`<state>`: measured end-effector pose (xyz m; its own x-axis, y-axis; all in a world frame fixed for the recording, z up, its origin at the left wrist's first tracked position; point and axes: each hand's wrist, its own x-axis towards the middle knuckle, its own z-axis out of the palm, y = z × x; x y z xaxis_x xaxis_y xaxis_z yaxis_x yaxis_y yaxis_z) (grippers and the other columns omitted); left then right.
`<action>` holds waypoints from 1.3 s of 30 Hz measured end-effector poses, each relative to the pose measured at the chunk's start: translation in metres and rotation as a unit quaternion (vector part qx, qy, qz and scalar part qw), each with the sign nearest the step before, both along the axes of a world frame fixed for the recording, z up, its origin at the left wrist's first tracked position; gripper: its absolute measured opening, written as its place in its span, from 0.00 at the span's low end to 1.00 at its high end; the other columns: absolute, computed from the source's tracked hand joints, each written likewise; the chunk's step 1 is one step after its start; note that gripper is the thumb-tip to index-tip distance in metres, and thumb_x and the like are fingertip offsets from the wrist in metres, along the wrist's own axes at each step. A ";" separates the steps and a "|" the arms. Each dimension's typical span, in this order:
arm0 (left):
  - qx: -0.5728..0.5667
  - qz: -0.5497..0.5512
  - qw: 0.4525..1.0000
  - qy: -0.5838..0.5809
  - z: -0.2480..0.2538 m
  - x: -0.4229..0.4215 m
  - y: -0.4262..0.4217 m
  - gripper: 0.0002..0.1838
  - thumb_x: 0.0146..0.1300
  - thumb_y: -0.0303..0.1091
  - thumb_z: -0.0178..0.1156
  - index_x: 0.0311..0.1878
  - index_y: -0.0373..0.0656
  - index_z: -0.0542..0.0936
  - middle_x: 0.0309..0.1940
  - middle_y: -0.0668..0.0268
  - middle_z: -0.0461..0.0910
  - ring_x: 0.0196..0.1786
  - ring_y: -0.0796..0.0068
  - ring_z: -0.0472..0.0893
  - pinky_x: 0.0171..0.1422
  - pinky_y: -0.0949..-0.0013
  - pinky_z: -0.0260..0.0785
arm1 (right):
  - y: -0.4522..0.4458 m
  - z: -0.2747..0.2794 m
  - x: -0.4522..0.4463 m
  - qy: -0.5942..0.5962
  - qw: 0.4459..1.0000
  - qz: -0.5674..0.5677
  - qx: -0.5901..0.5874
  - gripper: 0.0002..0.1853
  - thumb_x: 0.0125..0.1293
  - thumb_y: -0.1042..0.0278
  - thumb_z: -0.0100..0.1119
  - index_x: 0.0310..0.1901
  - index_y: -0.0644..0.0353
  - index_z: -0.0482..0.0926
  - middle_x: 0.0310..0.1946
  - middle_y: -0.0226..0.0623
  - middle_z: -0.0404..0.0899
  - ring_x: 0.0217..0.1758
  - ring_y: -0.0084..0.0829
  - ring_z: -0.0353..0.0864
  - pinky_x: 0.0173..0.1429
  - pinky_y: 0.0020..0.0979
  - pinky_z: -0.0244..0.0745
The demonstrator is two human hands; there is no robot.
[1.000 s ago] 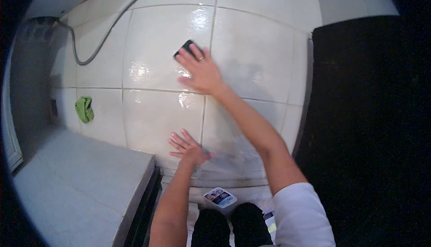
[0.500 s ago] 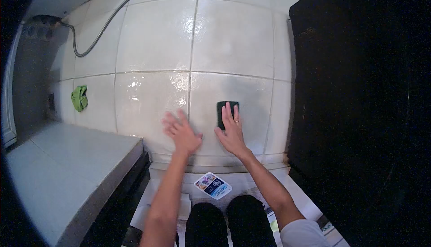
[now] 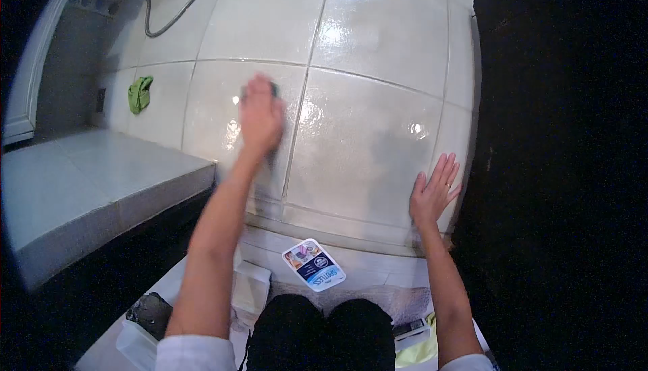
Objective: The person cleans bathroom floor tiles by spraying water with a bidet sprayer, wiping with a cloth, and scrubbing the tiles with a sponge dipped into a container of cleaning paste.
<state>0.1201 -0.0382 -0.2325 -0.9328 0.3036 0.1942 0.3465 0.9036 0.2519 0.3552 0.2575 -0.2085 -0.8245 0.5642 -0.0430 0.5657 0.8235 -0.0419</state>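
Note:
My left hand [image 3: 262, 120] presses on a dark scrubbing pad [image 3: 274, 90] against the wet white tiles [image 3: 368, 138]; the hand is blurred and covers most of the pad. To the right, my right hand [image 3: 435, 192] lies flat on the tiles near their right edge, fingers spread, a ring on one finger, holding nothing. A crumpled green cloth [image 3: 139, 95] rests on the tiles at the left. Below the tiled surface, in front of my knees, is a white package with a blue label [image 3: 314, 264].
A grey hose [image 3: 177, 19] curves across the upper left. At the left is a raised light ledge [image 3: 101, 175]. A large black surface [image 3: 553, 168] borders the right side. A white tub [image 3: 137, 345] and a yellow-green item [image 3: 420, 351] are at the bottom.
The pad has passed from my right hand to my left hand and moved left. My right hand has moved to the right edge of the tiles. The camera view has shifted.

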 end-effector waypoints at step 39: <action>-0.015 -0.080 0.997 0.001 0.000 -0.021 0.029 0.28 0.67 0.33 0.47 0.69 0.39 0.60 0.70 0.53 0.59 0.72 0.53 0.57 0.75 0.49 0.45 | 0.002 -0.003 -0.001 -0.010 1.000 -0.011 -0.025 0.38 0.62 0.61 0.51 0.72 0.59 0.50 0.76 0.39 0.40 0.79 0.42 0.36 0.72 0.62 0.34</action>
<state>0.0988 -0.0093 -0.2330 -0.8713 0.4548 0.1842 0.4879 0.8433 0.2254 0.3541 0.2592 -0.2110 -0.8101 0.5795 -0.0886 0.5855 0.8076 -0.0704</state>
